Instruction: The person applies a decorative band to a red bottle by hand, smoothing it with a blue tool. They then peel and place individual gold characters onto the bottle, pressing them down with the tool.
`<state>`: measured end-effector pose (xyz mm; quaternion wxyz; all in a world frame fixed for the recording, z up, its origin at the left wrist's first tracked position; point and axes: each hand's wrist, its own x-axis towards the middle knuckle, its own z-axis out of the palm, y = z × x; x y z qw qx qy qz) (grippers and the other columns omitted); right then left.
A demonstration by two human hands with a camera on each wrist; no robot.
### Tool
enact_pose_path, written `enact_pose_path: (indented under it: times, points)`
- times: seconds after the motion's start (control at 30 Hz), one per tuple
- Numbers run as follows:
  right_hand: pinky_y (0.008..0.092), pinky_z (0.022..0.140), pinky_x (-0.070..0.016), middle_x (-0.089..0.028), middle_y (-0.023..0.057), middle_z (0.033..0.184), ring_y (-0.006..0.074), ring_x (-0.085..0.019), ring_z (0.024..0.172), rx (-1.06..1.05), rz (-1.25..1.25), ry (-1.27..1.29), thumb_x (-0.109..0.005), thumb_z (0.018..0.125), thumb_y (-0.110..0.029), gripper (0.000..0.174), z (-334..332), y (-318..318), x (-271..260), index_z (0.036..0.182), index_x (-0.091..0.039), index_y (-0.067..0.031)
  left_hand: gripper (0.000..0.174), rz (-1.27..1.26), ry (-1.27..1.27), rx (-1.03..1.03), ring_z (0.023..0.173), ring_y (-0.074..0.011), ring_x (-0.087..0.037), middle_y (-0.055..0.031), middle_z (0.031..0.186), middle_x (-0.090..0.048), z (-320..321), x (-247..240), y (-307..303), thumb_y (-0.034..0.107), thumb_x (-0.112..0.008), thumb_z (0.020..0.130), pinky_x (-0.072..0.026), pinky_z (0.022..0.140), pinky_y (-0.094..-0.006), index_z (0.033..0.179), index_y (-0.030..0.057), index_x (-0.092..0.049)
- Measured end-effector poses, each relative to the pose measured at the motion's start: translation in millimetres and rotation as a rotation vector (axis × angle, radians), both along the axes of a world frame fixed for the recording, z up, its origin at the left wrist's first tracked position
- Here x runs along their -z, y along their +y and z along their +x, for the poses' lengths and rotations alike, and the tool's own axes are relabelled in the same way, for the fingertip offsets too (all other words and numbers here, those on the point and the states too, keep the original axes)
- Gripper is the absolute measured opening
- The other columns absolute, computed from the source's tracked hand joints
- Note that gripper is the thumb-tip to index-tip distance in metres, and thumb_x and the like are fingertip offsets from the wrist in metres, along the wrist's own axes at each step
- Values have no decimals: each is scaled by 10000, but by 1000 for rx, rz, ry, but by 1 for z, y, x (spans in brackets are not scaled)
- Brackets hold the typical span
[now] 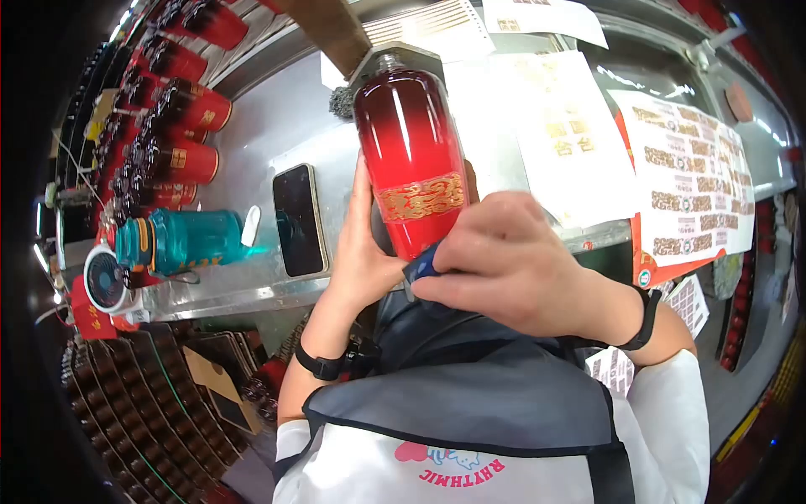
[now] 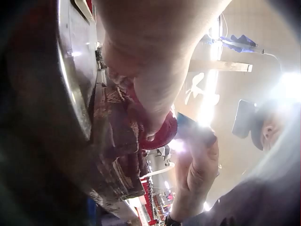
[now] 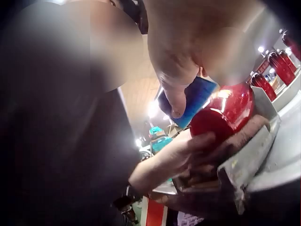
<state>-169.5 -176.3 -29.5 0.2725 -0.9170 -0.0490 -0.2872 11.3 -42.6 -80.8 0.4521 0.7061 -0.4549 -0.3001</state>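
Observation:
A glossy red bottle [image 1: 407, 126], dark toward its neck, lies in a cradle [image 1: 428, 63] on the metal bench, its base toward the person. Around its lower part runs a gold patterned label band [image 1: 424, 197]. My left hand [image 1: 361, 252] holds the bottle from the left near the base; in the right wrist view its fingers [image 3: 244, 134] reach under the red base. Between thumb and fingers, my right hand [image 1: 520, 269] pinches a flat blue piece [image 3: 200, 96] right at the bottle's lower edge. Part of that piece is hidden by the fingers.
Left of the bottle lie a phone [image 1: 300, 220], a teal water bottle [image 1: 197, 239] and a small fan [image 1: 107, 277]. Several more red bottles [image 1: 189, 160] stand behind them. To the right are a pale sheet [image 1: 537, 109] with gold characters and a printed label sheet [image 1: 693, 176].

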Motion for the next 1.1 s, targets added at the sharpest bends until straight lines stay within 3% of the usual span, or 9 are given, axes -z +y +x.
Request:
enact_pose_path:
  times: [0.17, 0.23, 0.33, 0.43, 0.5, 0.57, 0.73, 0.9, 1.1]
  points:
    - [283, 769, -515, -698, 33, 872, 138, -644, 844, 282, 928, 338, -743, 864, -135, 214, 22, -65, -11, 1058, -739, -45, 1239, -70, -304, -19, 1277, -381, -545, -238, 1381, -515, -2, -4, -1, 194, -918, 645, -484, 1026, -426, 1589, -8, -140]
    - [273, 693, -509, -711, 63, 830, 117, -637, 730, 535, 442, 79, -770, 846, -171, 221, 26, -77, -6, 998, -740, -12, 1216, -82, -361, -38, 1235, -375, -563, -231, 1350, -513, -1, -11, 0, 181, -909, 647, -496, 1000, -424, 1582, -17, -158]
    - [275, 708, -508, -706, 62, 820, 134, -645, 735, 195, 572, 175, -798, 821, -134, 229, 16, -44, -12, 1014, -752, -18, 1208, -58, -350, -21, 1233, -374, -561, -229, 1368, -492, -1, -13, 3, 184, -907, 652, -498, 1000, -420, 1582, -17, -162]
    - [269, 759, -497, -706, 69, 868, 132, -647, 803, 455, 852, 214, -798, 814, -85, 191, 15, -62, 7, 992, -756, -29, 1207, -51, -343, -7, 1233, -363, -559, -224, 1363, -487, 0, -14, 2, 185, -907, 652, -497, 1002, -415, 1585, -9, -165]
    - [277, 765, -499, -704, 73, 867, 157, -654, 814, 534, 671, 57, -791, 806, -67, 192, 13, -65, 8, 994, -760, -36, 1167, -31, -275, -55, 1287, -304, -553, -192, 1389, -515, -1, -15, 2, 112, -890, 622, -452, 1089, -391, 1583, 12, -236]
    - [279, 711, -501, -703, 76, 848, 167, -650, 775, 178, 501, 128, -789, 801, -66, 209, 12, -49, -7, 1007, -769, -41, 1166, -36, -264, -52, 1293, -303, -550, -191, 1397, -510, -1, -13, 2, 110, -889, 620, -452, 1092, -390, 1582, 12, -237]
    - [279, 720, -497, -712, 71, 893, 161, -655, 814, 415, 356, 59, -774, 779, 5, 207, 10, -62, 0, 983, -758, -19, 1219, -94, -320, -15, 1257, -350, -545, -212, 1378, -481, 1, -6, 2, 152, -903, 627, -481, 1035, -416, 1593, 19, -172]
    - [274, 742, -518, -721, 83, 879, 180, -678, 800, 399, 829, 149, -812, 773, -59, 218, 14, -67, 12, 987, -776, -39, 1233, -96, -251, -7, 1279, -341, -530, -210, 1423, -461, 3, -2, 2, 140, -900, 614, -461, 1064, -413, 1596, 20, -164]
    - [260, 724, -503, -724, 50, 885, 113, -655, 796, 337, 796, 238, -771, 823, -74, 195, 9, -59, 15, 1010, -770, -21, 1258, -122, -156, 1, 1335, -333, -496, -199, 1453, -450, 6, 8, 1, 131, -905, 594, -421, 1121, -410, 1601, 28, -160]
